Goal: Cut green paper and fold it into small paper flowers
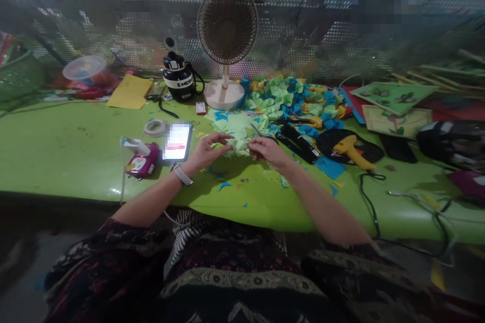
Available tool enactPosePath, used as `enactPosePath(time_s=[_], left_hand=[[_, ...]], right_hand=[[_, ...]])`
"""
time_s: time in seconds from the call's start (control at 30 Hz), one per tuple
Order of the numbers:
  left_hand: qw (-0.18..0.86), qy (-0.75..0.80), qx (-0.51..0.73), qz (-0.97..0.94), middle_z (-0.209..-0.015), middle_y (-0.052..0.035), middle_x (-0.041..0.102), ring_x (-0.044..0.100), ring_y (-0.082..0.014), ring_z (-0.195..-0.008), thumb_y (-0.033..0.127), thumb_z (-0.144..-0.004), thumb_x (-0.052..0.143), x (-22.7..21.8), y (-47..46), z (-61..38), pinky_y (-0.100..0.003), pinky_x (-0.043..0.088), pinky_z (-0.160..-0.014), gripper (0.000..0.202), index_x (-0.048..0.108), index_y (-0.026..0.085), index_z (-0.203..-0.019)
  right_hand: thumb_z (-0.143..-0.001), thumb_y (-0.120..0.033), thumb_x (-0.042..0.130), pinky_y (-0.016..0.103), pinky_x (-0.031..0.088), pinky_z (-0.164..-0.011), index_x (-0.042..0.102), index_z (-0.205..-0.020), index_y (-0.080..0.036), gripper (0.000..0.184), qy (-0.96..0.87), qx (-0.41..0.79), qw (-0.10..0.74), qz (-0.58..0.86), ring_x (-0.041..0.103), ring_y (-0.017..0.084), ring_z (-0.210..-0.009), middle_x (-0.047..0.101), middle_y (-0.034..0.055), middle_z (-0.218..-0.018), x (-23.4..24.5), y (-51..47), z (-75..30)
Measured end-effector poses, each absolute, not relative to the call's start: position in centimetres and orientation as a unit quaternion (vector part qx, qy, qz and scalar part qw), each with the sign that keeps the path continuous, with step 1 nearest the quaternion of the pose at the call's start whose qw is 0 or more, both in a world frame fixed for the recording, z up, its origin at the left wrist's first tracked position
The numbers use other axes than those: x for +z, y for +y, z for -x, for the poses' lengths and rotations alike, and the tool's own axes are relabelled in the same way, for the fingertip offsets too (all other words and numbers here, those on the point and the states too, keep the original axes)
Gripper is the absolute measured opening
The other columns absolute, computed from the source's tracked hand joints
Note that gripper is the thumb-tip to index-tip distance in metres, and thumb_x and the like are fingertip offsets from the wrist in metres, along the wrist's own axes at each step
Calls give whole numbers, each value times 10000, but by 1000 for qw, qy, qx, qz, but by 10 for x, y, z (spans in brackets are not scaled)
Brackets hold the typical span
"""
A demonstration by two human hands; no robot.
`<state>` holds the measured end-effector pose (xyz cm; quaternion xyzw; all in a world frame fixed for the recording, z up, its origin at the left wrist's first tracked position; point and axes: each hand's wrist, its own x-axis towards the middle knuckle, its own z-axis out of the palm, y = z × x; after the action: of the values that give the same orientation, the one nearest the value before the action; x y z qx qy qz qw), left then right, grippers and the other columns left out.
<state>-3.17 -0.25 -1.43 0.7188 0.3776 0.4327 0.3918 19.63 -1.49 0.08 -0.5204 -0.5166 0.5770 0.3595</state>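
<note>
On my feed, pale-green paper piece [240,145] sits between left hand [206,154], its grip parted, and right hand [268,152], bunched; I cannot tell its hold. Green basket [20,79] cut off at left edge.

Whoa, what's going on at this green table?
Someone has both bare hands at a pale green paper piece: the left hand on one side, the right hand on the other. It's too small to tell exactly how the fingers grip it. Beyond them is a heap of green, blue and yellow paper pieces. A yellow glue gun lies off to the right.
</note>
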Motion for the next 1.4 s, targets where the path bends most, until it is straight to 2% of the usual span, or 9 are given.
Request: enactPosePath(time_s=[0.23, 0.43, 0.53, 0.63, 0.73, 0.9, 1.03, 1.17, 1.4], left_hand=[[329, 464, 492, -659, -806, -26, 694, 632, -133, -732, 325, -811, 726, -11, 3, 34, -243, 503, -663, 293, 725, 184, -1067], [335, 471, 476, -662, -818, -36, 706, 639, -146, -752, 312, -798, 722, -10, 4, 35, -260, 515, -675, 282, 737, 185, -1049], [338, 481, 477, -654, -819, -33, 703, 633, -143, -750, 308, -783, 731, -12, 5, 36, -265, 516, -687, 301, 734, 187, -1058], [350, 476, 480, -649, -810, -29, 694, 622, -137, -741, 307, -776, 737, -14, 6, 36, -257, 505, -675, 319, 727, 178, -1068], [366, 466, 479, -647, -799, -27, 684, 607, -128, -713, 304, -779, 738, -14, 6, 35, -245, 493, -635, 334, 718, 173, -1085], [434, 445, 464, -631, -797, -23, 681, 618, -105, -643, 281, -773, 751, -13, 2, 33, -228, 520, -578, 415, 677, 158, -1163], [468, 444, 446, -621, -860, -34, 683, 666, -107, -596, 295, -785, 746, -13, -2, 31, -204, 523, -501, 412, 649, 164, -1164], [475, 464, 425, -616, -946, -61, 684, 733, -167, -702, 356, -808, 731, -14, -4, 32, -155, 466, -415, 421, 600, 180, -1166], [463, 447, 443, -624, -840, -29, 654, 701, -160, -759, 326, -758, 765, -15, 1, 33, -233, 587, -577, 395, 599, 163, -1077]], right_hand=[[-753, -399, 661, 261, 441, -555, 641, -808, -189, 219, -570, 386, 434, 581, 556, 124, -544, 649, 1, -669, 7, 3, -228], [-792, -267, 648, 313, 465, -698, 679, -865, -193, 108, -703, 141, 261, 646, 629, 202, -778, 710, 72, -909, -9, 6, -235], [-825, -223, 612, 318, 461, -702, 687, -936, -190, 138, -726, 83, 242, 639, 623, 209, -807, 689, 97, -1002, -6, 0, -228], [-849, -227, 597, 308, 457, -718, 690, -925, -197, 124, -791, 120, 217, 559, 621, 194, -801, 672, 79, -975, 2, -9, -221], [-823, -253, 655, 285, 451, -689, 685, -896, -200, 95, -846, 208, 136, 471, 617, 174, -753, 665, 53, -916, 4, -16, -214], [-816, -223, 662, 285, 439, -670, 683, -914, -196, 103, -855, 221, 86, 461, 609, 181, -747, 679, 50, -874, 6, -20, -206], [-853, -306, 630, 295, 454, -689, 693, -943, -203, 151, -825, 203, 154, 505, 628, 193, -776, 701, 52, -896, 24, -18, -227], [-851, -342, 615, 346, 477, -749, 693, -995, -185, 226, -710, 49, 268, 649, 637, 222, -809, 698, 96, -993, 40, -10, -275], [-792, -421, 679, 378, 486, -780, 698, -916, -195, 259, -616, 20, 241, 750, 641, 256, -838, 716, 92, -923, 37, 0, -323]])
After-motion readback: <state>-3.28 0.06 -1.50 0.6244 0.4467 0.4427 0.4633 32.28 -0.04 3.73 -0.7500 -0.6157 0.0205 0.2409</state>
